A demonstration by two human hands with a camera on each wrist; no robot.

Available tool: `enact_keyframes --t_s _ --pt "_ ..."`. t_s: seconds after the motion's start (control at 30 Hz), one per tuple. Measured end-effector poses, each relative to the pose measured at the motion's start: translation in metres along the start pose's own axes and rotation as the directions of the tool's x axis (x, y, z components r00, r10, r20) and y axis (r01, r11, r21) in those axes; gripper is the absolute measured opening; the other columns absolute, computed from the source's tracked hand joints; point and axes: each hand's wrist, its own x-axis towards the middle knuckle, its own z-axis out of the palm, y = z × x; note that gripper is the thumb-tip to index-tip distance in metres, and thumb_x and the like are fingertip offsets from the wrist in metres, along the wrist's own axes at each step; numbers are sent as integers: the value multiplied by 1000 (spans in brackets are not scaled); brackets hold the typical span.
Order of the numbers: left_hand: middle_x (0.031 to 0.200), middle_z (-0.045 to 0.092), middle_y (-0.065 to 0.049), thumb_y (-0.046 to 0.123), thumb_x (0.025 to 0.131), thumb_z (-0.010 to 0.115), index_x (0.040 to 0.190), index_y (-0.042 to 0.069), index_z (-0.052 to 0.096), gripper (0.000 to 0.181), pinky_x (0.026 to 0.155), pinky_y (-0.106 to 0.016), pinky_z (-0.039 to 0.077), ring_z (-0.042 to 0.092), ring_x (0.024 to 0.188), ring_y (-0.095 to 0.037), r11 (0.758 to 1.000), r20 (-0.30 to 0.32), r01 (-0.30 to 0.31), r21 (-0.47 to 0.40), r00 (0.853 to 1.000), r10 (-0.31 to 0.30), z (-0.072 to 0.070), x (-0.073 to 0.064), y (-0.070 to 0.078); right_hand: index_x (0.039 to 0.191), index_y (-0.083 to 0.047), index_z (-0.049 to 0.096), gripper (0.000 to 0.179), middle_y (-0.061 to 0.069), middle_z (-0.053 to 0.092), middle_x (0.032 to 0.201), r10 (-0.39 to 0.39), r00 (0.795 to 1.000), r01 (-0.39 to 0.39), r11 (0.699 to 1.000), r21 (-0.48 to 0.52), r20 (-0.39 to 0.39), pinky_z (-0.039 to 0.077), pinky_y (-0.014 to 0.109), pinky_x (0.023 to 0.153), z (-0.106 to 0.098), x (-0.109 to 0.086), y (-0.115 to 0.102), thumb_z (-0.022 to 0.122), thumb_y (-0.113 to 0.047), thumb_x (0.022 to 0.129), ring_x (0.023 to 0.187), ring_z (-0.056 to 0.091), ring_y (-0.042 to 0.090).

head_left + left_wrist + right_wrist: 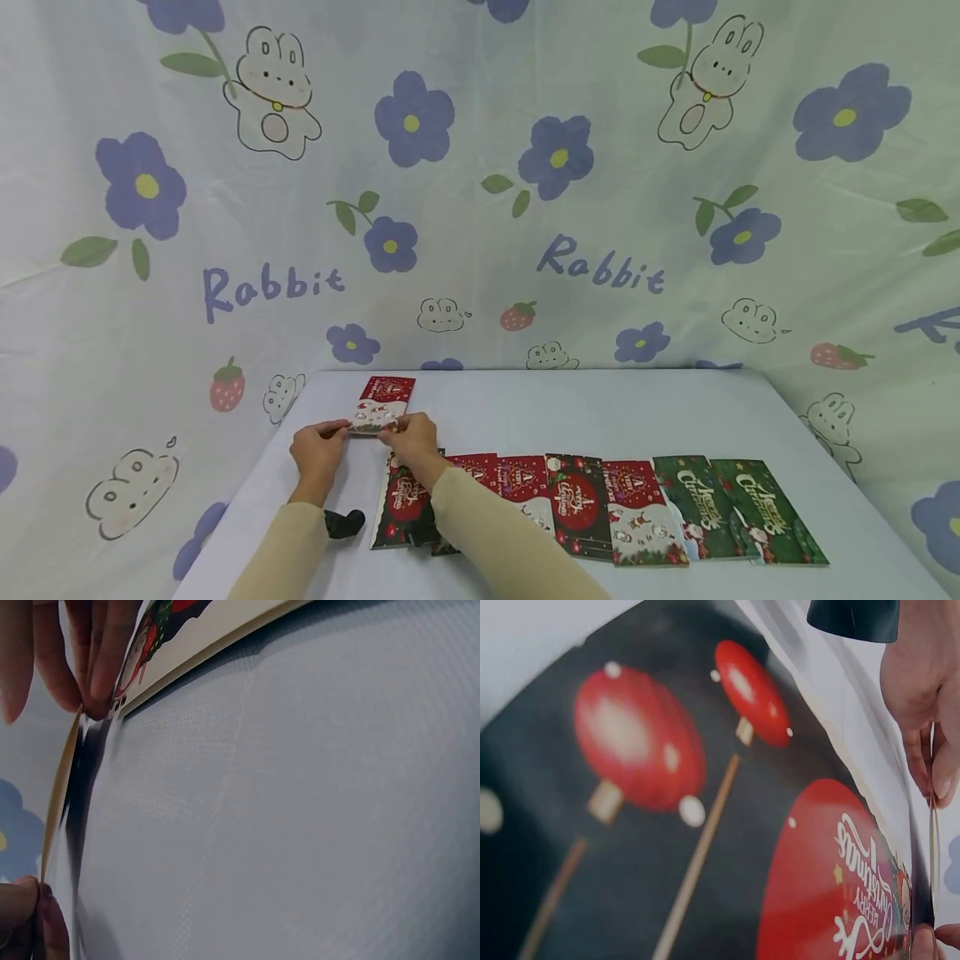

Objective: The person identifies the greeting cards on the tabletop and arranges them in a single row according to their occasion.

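A red and white Christmas card is at the far left of the white table, with both hands at its near edge. My left hand pinches the near left corner between thumb and fingers. At the near right corner, my right hand pinches the same card. In both wrist views the card appears edge-on as a thin strip between the two hands. Below the right hand lies a dark card with a red circle, partly covered by the right forearm; its print fills much of the right wrist view.
A row of several overlapping Christmas cards runs along the table's near side: red and white, dark with a red circle, and green at the right end. A cloth printed with rabbits and flowers hangs behind the table.
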Motion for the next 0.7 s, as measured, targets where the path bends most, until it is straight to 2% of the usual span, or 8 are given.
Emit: enact_keyframes --t_s 0.3,0.6,0.7 --pt "118 70 -32 -2 103 58 117 -13 72 23 99 -55 49 60 117 -45 1000 -2 27 15 1000 -27 2 0 -3 108 1 76 33 -1 64 86 21 1000 -20 998 -57 13 53 32 74 2 2 2 88 -22 88 78 57 11" --pt "110 71 -33 0 101 59 111 -15 73 23 91 -55 49 62 108 -44 999 -35 4 50 999 -3 5 2 -2 107 3 72 39 3 62 86 22 999 -18 995 -94 35 55 37 77 3 4 1 89 -25 87 79 57 15" --pt "107 71 -33 0 100 59 109 -16 73 24 91 -56 48 62 108 -45 998 -47 -5 63 999 8 5 2 -2 100 1 72 34 3 63 83 24 998 -18 994 -104 50 54 37 75 3 4 0 89 -25 86 76 57 15"
